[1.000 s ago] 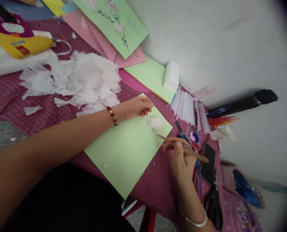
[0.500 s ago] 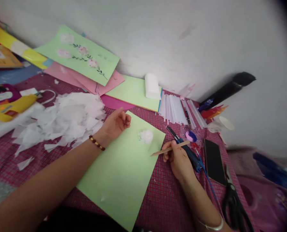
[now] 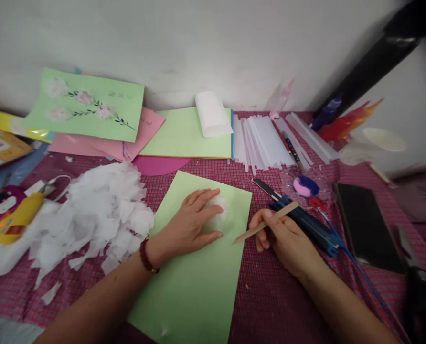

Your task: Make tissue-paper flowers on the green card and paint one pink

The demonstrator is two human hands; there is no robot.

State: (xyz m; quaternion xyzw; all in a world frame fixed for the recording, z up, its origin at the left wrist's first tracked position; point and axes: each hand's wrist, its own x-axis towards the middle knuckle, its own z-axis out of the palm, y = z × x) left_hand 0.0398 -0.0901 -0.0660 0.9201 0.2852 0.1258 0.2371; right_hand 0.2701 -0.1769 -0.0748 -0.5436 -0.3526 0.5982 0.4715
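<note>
A light green sheet of paper (image 3: 187,291) lies on the checked cloth in front of me. Near its top sits a small white tissue flower (image 3: 220,206), partly hidden by my left hand (image 3: 195,222). That hand is over the sheet, fingers spread and curved around the flower; whether the fingertips press on it I cannot tell. Just off the sheet's right edge, my right hand (image 3: 279,234) pinches a flat wooden stick (image 3: 266,222), its narrow end pointing left over the paper. To the left lies a heap of torn white tissue pieces (image 3: 94,215).
A green sheet with tissue flowers and painted stems (image 3: 94,105) rests at the back left. Glue sticks (image 3: 265,143) line the wall. A blue hair straightener (image 3: 306,222), a phone (image 3: 368,224) and scissors (image 3: 413,277) lie on the right, a yellow glue gun (image 3: 17,217) on the left.
My left hand has gone from loosely curled beside the flower to spread over it. My right hand keeps the stick near the paper's edge. The camera view has turned.
</note>
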